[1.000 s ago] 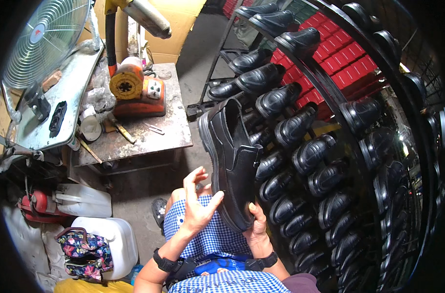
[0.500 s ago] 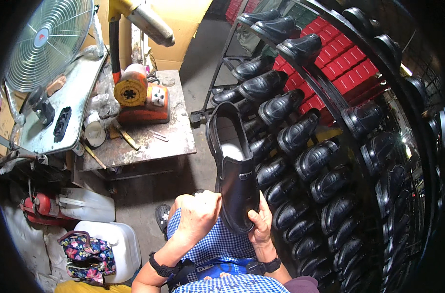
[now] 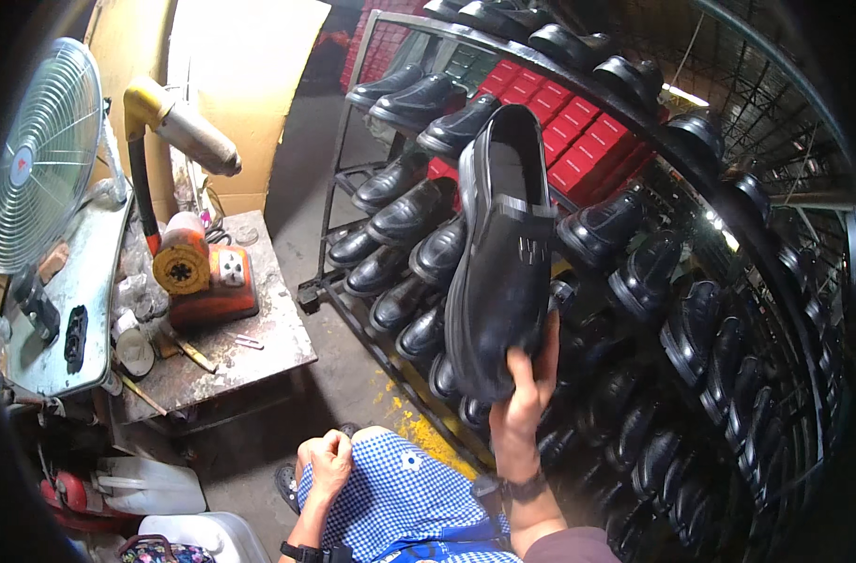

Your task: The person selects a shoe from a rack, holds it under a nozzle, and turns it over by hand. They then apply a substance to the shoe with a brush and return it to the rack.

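Note:
A black slip-on leather shoe [image 3: 505,272] is held up in front of the rack, its opening away from me and its toe towards me. My right hand [image 3: 524,399] grips it by the toe, thumb on top. A strap with a small metal ornament crosses the instep. Over my knee, my left hand [image 3: 328,462] is closed in a fist, apart from the shoe. Whatever the fist may hold is hidden. A blue-and-white checked apron [image 3: 405,483] covers my lap.
Many black shoes [image 3: 405,211] fill a metal rack [image 3: 348,117] on the right, with red boxes [image 3: 573,141] behind. At left stand a worktable [image 3: 282,342] with an orange machine [image 3: 217,291] and a heat gun [image 3: 189,131], a fan [image 3: 34,159] and a white jug [image 3: 156,488].
My right hand has raised the shoe up and to the right, towards the rack. My left hand has dropped from beside the shoe to my knee. The view has swung right.

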A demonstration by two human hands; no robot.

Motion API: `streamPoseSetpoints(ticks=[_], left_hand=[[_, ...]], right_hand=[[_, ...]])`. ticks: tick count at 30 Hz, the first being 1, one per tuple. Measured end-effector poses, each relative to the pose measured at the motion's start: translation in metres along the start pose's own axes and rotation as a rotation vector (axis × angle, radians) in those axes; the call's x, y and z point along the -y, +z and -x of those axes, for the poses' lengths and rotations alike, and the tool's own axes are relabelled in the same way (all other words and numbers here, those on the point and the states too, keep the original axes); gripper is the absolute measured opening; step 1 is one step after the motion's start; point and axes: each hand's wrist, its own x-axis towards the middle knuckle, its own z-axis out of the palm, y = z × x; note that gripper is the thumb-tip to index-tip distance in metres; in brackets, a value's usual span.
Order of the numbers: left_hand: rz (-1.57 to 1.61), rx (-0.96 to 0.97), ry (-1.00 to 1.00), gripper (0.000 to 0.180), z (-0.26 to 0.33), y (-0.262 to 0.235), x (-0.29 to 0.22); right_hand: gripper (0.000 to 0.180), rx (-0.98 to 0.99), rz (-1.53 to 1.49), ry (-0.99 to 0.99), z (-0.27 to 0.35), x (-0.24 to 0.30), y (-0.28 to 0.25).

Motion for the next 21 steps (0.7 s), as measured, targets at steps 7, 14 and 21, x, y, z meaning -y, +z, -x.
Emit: streamPoseSetpoints(ticks=[7,14,21], left_hand=[[-0.252,-0.042,0.298,0.019,0.014,0.016,0.049],[-0.243,-0.159,0.355,0.017,0.009,0.01,0.049],[-0.241,-0.141,0.317,0.015,0.015,0.014,0.05]], right_hand=[[0.063,-0.223,0.196,-0.315,-0.161,-0.048,0.03],[0.078,0.065,0.19,0.095,-0.181,-0.032,0.043],[0.068,-0.219,0.349,-0.301,-0.116,-0.017,-0.013]])
